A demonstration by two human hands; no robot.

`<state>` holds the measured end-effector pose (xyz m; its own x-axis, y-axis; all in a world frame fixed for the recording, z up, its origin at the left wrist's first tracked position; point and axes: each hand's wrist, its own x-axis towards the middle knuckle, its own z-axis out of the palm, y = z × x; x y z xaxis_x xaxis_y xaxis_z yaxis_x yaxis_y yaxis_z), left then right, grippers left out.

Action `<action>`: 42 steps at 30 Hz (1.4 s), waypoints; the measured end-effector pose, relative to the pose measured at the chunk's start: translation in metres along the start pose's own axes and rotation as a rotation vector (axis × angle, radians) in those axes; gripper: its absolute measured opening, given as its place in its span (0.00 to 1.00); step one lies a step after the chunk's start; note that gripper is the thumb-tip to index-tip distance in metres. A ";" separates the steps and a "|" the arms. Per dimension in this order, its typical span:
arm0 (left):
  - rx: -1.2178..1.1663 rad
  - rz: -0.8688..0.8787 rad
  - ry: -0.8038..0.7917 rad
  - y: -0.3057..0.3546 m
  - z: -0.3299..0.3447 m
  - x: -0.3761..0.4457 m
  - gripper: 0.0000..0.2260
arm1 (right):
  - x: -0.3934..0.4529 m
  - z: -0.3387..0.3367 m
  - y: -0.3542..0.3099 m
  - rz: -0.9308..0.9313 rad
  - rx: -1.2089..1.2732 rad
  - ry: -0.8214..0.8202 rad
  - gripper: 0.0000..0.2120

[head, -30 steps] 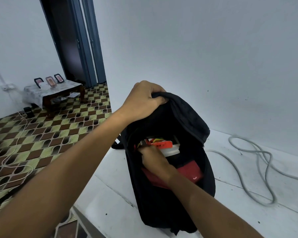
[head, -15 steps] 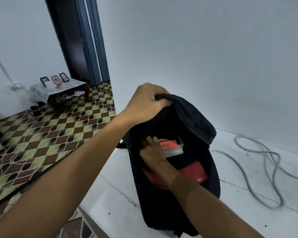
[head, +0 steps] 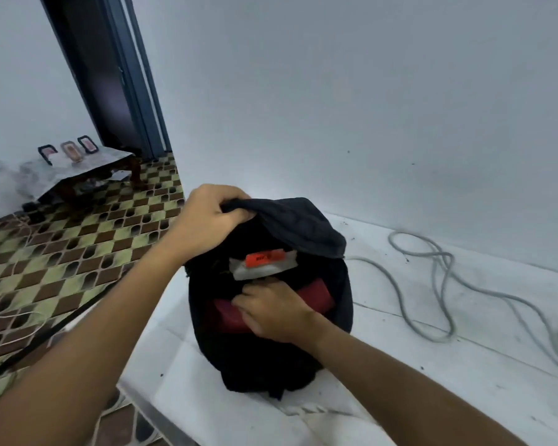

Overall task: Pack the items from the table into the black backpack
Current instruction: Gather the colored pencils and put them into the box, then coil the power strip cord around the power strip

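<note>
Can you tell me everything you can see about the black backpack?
The black backpack looks like soft dark cloth and stands upright on the white table, its top open. The left hand grips the flap's edge and holds it up. The right hand reaches into the opening. Inside show a white packet with a red label and a red item under the hand.

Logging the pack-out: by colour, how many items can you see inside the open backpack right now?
Red: 1, a flat red item under the right hand.
White: 1, a white packet with an orange-red label, behind it.
Total: 2 visible in the black backpack, whose flap the left hand holds up. Anything deeper is hidden.
</note>
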<state>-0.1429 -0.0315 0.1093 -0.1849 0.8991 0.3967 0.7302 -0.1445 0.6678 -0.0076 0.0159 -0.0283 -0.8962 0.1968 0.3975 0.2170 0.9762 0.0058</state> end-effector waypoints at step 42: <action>0.438 -0.253 -0.132 0.017 0.168 0.026 0.27 | -0.126 -0.002 0.189 0.891 -0.052 -0.191 0.18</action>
<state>-0.0250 0.0590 0.0249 -0.3271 0.9322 0.1552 0.8855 0.2450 0.3948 0.1468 0.1760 -0.0756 -0.4361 0.8924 0.1158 0.8726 0.4508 -0.1878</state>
